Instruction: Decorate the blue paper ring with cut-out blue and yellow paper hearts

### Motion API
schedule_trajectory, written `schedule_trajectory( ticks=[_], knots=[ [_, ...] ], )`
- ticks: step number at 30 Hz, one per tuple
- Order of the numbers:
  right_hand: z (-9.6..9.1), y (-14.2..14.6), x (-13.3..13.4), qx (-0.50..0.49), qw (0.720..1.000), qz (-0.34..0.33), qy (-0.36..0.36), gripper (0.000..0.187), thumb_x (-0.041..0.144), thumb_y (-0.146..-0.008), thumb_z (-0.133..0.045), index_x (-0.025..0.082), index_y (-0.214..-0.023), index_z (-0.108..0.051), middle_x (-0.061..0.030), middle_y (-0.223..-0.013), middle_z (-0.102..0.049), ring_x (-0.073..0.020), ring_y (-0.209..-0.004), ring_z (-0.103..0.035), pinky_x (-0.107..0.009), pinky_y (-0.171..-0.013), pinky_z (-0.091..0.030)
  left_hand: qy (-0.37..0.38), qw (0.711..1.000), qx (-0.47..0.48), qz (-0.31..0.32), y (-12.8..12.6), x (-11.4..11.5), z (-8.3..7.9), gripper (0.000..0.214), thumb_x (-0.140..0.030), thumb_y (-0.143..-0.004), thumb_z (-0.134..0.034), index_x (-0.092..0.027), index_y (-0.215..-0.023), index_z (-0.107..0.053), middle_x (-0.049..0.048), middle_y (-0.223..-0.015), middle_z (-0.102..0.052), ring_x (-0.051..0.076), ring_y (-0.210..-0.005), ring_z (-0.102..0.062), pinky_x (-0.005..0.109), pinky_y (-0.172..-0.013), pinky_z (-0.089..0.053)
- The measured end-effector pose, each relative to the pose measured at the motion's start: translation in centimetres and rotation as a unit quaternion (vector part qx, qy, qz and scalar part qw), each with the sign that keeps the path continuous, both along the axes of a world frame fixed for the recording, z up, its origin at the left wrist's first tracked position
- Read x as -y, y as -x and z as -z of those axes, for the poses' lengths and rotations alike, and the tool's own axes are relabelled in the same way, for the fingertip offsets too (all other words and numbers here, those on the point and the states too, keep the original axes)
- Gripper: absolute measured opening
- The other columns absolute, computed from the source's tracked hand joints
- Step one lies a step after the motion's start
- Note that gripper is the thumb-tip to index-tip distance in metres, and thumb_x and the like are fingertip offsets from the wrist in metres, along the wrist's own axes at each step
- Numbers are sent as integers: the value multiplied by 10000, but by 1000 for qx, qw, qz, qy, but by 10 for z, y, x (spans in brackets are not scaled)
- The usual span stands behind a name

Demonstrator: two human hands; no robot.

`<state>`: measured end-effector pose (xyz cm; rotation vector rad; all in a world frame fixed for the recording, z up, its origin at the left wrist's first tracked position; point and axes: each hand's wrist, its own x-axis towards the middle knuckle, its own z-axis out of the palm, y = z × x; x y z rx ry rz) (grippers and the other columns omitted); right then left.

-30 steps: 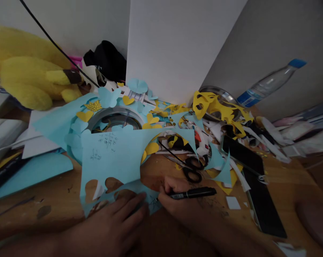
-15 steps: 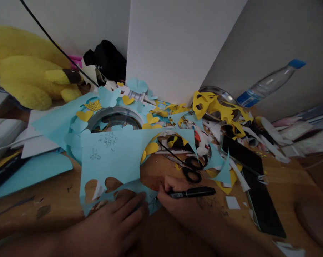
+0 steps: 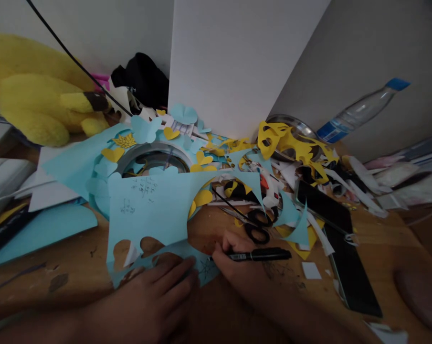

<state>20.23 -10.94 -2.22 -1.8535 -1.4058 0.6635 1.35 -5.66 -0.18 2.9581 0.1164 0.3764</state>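
A sheet of light-blue paper (image 3: 158, 210) with heart-shaped holes and handwritten figures lies in front of me. My left hand (image 3: 162, 296) rests flat on its lower edge, fingers stretched out. In my right hand (image 3: 237, 260) a black marker pen (image 3: 262, 254) is pinched, its tip close to the paper's lower right corner. A small star-like line drawing (image 3: 206, 271) shows there, between the two hands. Beyond the sheet stands a round ring (image 3: 97, 191) decorated with blue and yellow paper cut-outs. Black-handled scissors (image 3: 258, 233) lie beyond my right hand.
Paper scraps and yellow cut-outs (image 3: 290, 143) pile up at the back right, near a tilted plastic bottle (image 3: 355, 114). Two dark phones (image 3: 352, 272) lie at the right. A yellow plush toy (image 3: 40, 95) sits at the back left. A white pillar (image 3: 233, 62) rises behind the table.
My right hand and the marker pen have shifted slightly to the right, and more of the drawing shows. The left hand stays in place.
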Motion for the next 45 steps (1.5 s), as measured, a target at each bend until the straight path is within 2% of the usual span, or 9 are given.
schedule_trajectory(
  ticks=[16,21,25,33,38,45],
  knots=[
    [-17,0,-4,-4,1000,-14,16,218,157,-619,-428,212,-503,-252,81,-439,-267,-80,-407,-279,-193,-373,-192,-1,1000,9,-4,-3,-1,0,286,-382,-875,-440,-193,-920,-649,15,-1033,-655,196,-1021,-523,324,-920,-310],
    [-13,-1,-2,1,1000,-20,19,211,165,-607,-418,212,-503,-241,79,-446,-257,-82,-413,-277,-200,-381,-182,-4,1000,-5,-8,-1,0,0,311,-394,-885,-406,-200,-951,-640,-2,-1043,-647,184,-1029,-519,302,-940,-298],
    [-10,-1,-2,0,999,-27,23,208,167,-597,-419,210,-497,-242,80,-443,-257,-81,-412,-275,-205,-384,-172,0,1000,1,-13,-1,0,0,281,-395,-863,-450,-202,-921,-646,5,-1025,-655,185,-1012,-525,304,-945,-292],
    [-15,0,-3,-17,998,-38,38,170,169,-584,-390,211,-495,-252,74,-437,-275,-84,-416,-278,-210,-386,-169,5,1000,-1,-3,-2,-1,-2,281,-386,-865,-459,-193,-961,-640,9,-1042,-655,194,-1016,-524,316,-951,-275],
    [-14,0,-2,-37,998,-40,38,156,174,-577,-381,211,-497,-252,71,-442,-285,-85,-423,-284,-212,-394,-183,4,1000,18,-4,-3,-1,-1,262,-372,-870,-461,-201,-946,-644,5,-1025,-660,192,-1031,-519,317,-923,-299],
    [-16,-4,-4,-88,994,-46,44,200,177,-597,-403,223,-499,-234,80,-449,-243,-80,-419,-250,-209,-380,-178,13,1000,-7,-13,-2,0,-3,250,-383,-864,-469,-211,-887,-649,-6,-1027,-654,187,-1038,-512,311,-935,-280]
  ],
)
